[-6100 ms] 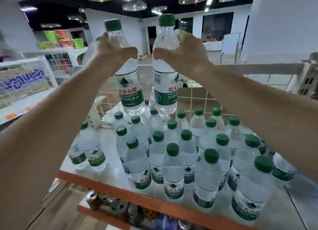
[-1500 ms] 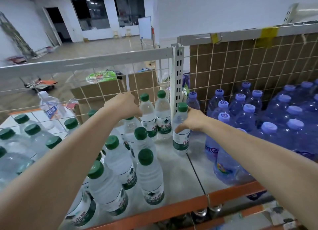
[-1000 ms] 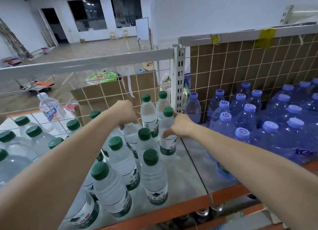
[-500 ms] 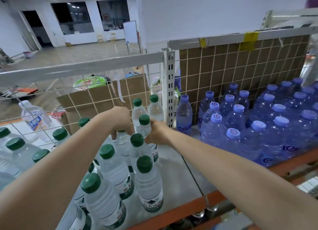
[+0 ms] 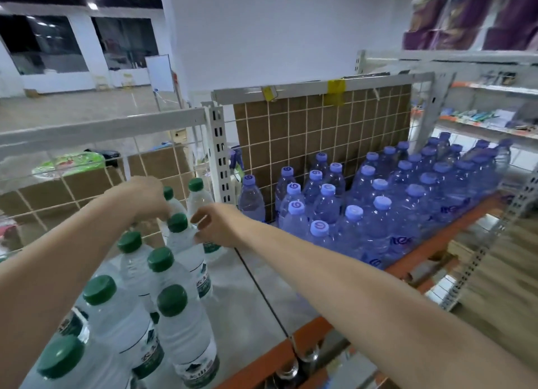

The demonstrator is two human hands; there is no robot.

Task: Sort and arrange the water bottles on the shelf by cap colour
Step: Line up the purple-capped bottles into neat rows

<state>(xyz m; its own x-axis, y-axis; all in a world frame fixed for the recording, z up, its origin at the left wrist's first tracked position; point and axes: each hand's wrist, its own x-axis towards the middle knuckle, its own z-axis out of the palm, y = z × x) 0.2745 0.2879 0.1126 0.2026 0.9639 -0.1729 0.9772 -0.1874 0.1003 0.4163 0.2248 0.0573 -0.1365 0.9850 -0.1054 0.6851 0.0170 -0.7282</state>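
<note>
Two bottle groups stand on the shelf (image 5: 256, 298), one (image 5: 177, 316) left, one (image 5: 375, 202) right.

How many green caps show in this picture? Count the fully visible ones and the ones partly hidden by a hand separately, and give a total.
Green caps in full view: 7
Green cap partly behind the left hand: 1
Total: 8
</note>
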